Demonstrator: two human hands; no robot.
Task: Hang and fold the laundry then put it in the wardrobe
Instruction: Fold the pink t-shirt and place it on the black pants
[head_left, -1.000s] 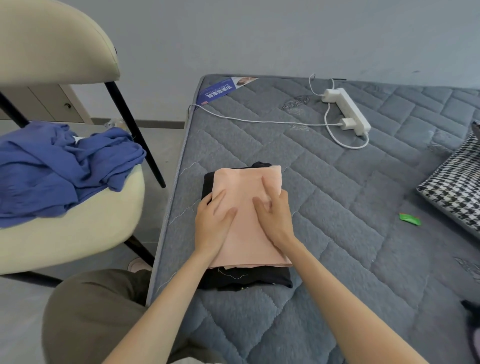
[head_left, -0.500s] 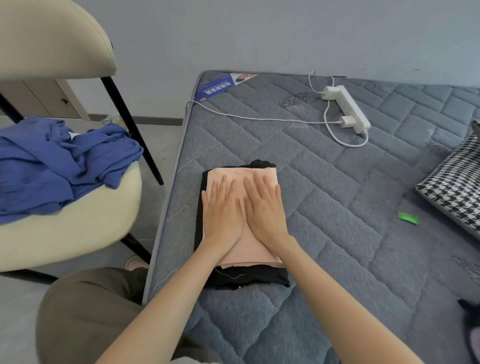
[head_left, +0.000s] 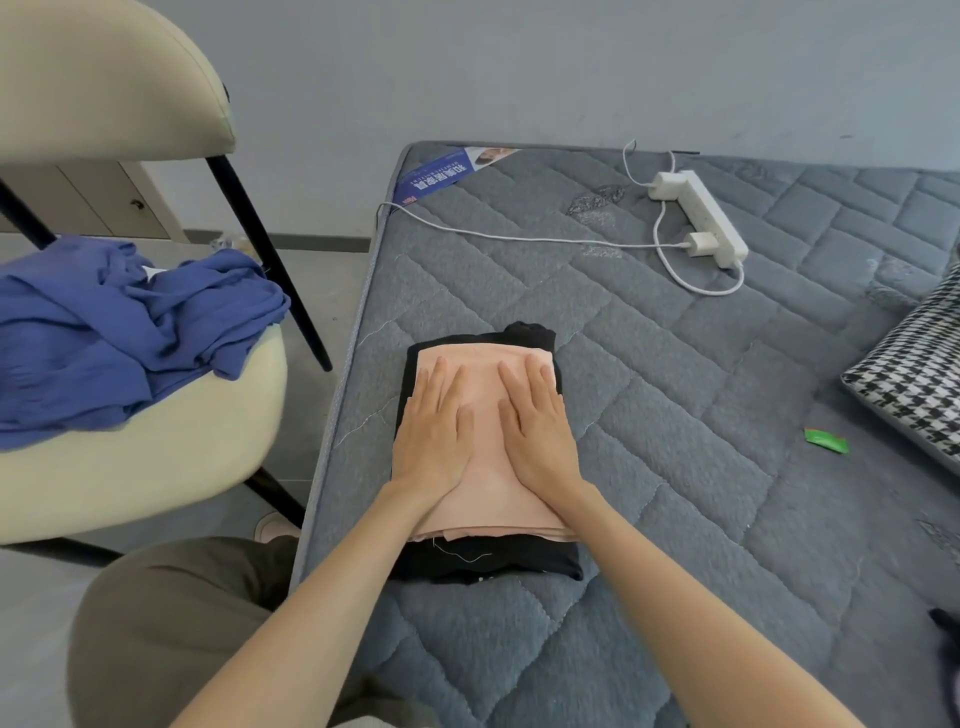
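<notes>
2 folded: pink cloth (head_left: 485, 376) atop black cloth (head_left: 498, 560) | left hand (head_left: 434, 439), right hand (head_left: 537, 439) flat, fingers (head_left: 536, 371) straight

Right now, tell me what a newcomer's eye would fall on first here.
First, the left hand and right hand pressed flat, side by side, on a folded pink garment stacked on a black garment near the left edge of the grey mattress. Next, the crumpled blue laundry heaped on the cream chair to the left. Farther back on the mattress lies a white power strip.
</notes>
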